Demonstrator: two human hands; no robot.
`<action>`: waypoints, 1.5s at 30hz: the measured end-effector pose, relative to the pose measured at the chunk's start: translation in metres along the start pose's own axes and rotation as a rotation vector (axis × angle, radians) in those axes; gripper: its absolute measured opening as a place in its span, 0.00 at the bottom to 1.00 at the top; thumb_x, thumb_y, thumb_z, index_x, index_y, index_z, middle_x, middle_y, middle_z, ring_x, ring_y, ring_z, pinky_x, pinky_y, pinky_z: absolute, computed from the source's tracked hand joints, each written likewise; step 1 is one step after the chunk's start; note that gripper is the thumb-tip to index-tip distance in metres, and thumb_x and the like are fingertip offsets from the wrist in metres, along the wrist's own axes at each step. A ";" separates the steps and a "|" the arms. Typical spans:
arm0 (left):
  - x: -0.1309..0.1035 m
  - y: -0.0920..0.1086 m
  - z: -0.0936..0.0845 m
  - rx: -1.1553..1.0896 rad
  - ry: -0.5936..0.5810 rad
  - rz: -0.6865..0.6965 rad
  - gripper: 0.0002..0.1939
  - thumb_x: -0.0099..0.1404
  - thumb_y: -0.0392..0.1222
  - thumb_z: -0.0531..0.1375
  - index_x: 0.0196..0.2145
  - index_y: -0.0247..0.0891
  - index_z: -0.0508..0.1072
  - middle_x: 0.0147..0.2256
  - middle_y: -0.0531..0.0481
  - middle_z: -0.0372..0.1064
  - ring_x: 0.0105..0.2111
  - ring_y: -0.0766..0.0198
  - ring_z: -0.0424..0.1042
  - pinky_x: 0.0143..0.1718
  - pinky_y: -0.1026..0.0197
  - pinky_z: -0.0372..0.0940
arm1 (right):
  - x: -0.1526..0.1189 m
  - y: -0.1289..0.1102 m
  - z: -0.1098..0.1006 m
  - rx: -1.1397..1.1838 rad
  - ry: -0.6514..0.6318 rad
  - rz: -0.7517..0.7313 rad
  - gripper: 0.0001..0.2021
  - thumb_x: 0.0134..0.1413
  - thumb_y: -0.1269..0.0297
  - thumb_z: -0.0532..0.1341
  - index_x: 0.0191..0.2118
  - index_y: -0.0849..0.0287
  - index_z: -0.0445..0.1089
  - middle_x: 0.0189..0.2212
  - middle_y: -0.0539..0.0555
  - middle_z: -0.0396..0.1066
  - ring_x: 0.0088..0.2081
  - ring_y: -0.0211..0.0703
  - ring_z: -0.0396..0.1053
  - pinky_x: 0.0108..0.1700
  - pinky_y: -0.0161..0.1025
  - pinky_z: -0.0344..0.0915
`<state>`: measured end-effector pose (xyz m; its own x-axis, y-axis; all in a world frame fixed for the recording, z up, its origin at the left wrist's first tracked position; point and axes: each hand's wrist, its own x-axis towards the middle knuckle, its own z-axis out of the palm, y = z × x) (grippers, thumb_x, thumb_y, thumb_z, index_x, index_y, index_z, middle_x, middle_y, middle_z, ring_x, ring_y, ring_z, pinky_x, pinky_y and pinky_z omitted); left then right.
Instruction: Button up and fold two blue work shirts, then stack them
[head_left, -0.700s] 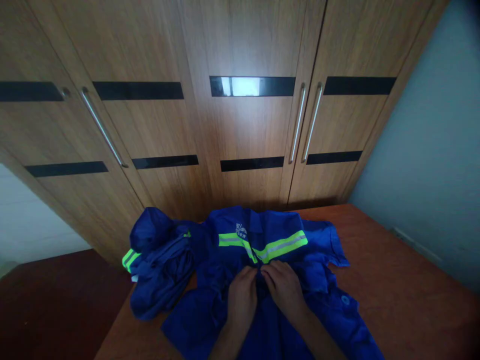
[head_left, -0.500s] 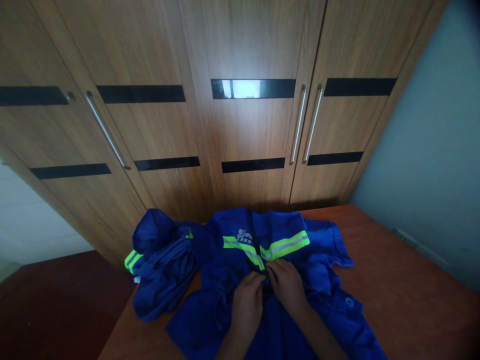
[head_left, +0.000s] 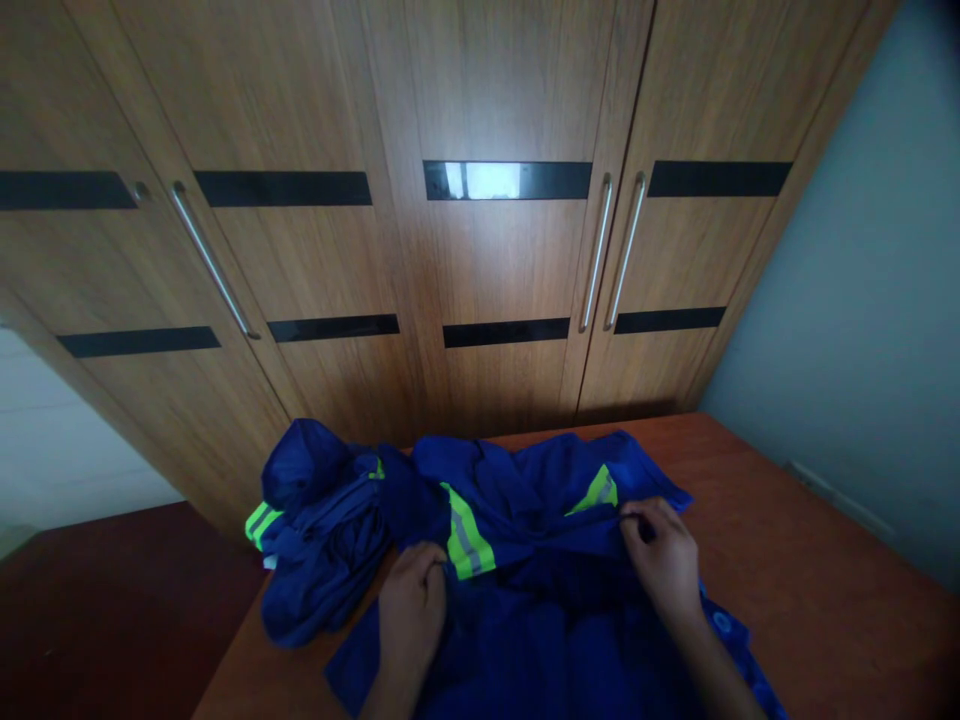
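Observation:
A blue jacket (head_left: 525, 620) with yellow-green and grey reflective strips lies spread and rumpled on the reddish-brown table (head_left: 810, 560). My left hand (head_left: 412, 600) pinches its cloth just left of the left strip. On the other side my right hand (head_left: 664, 550) grips an edge of the same jacket, thumb and finger curled together, below the right strip. Between the hands the front is pulled wide, with dark folds across it. A bunched blue garment (head_left: 322, 540) with a reflective band rests at the table's left side.
Behind the table stands a wooden wardrobe (head_left: 502, 260) with metal handles and black panels. A pale wall (head_left: 862, 330) rises at the right. Dark red floor (head_left: 135, 610) shows at the left.
My hands have moved apart from the jacket's middle, left and right, each with cloth in its fingers. The strips have shifted and folded, and the chest logo no longer shows.

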<state>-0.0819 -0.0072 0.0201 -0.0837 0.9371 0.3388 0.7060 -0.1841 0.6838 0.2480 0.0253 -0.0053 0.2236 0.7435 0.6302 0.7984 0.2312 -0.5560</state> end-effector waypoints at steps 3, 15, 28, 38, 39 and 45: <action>0.000 0.001 -0.003 0.295 -0.188 0.001 0.12 0.60 0.31 0.48 0.28 0.40 0.69 0.28 0.49 0.68 0.33 0.58 0.69 0.36 0.58 0.61 | -0.004 -0.002 0.001 -0.135 -0.230 -0.052 0.09 0.53 0.71 0.53 0.32 0.56 0.70 0.32 0.55 0.70 0.36 0.47 0.68 0.43 0.43 0.65; -0.010 0.077 0.016 0.284 -0.120 0.377 0.16 0.58 0.26 0.52 0.40 0.40 0.71 0.41 0.47 0.69 0.43 0.56 0.68 0.48 0.52 0.63 | -0.003 -0.092 0.020 0.005 -0.499 -0.366 0.14 0.47 0.80 0.53 0.32 0.56 0.71 0.50 0.53 0.68 0.58 0.47 0.57 0.60 0.49 0.52; 0.005 0.050 0.066 0.444 -0.234 0.194 0.11 0.63 0.31 0.52 0.39 0.39 0.72 0.36 0.46 0.71 0.38 0.54 0.71 0.41 0.53 0.63 | -0.011 -0.074 0.048 0.112 -0.423 -0.257 0.17 0.53 0.77 0.53 0.44 0.55 0.70 0.41 0.56 0.71 0.45 0.48 0.68 0.52 0.51 0.61; 0.004 0.038 0.066 0.197 -0.178 0.223 0.21 0.64 0.27 0.47 0.47 0.40 0.72 0.40 0.47 0.73 0.40 0.59 0.72 0.43 0.59 0.66 | -0.017 -0.078 0.052 -0.056 -0.452 -0.424 0.10 0.56 0.75 0.57 0.40 0.54 0.71 0.32 0.52 0.67 0.37 0.45 0.65 0.42 0.43 0.62; 0.004 0.037 0.066 0.192 -0.176 0.224 0.21 0.64 0.27 0.47 0.47 0.40 0.73 0.39 0.47 0.73 0.40 0.59 0.72 0.43 0.59 0.66 | -0.017 -0.078 0.054 -0.071 -0.446 -0.436 0.10 0.56 0.74 0.57 0.39 0.54 0.71 0.31 0.51 0.67 0.36 0.44 0.65 0.42 0.43 0.61; 0.004 0.037 0.064 0.141 -0.195 0.252 0.22 0.63 0.27 0.47 0.48 0.40 0.73 0.39 0.46 0.72 0.39 0.59 0.72 0.42 0.59 0.67 | -0.019 -0.082 0.059 -0.164 -0.372 -0.447 0.08 0.60 0.72 0.55 0.34 0.56 0.71 0.29 0.52 0.67 0.33 0.44 0.66 0.39 0.41 0.59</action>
<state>-0.0108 0.0088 0.0053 0.2323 0.9089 0.3462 0.7785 -0.3871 0.4940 0.1455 0.0289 -0.0041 -0.3407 0.7728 0.5354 0.8521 0.4944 -0.1715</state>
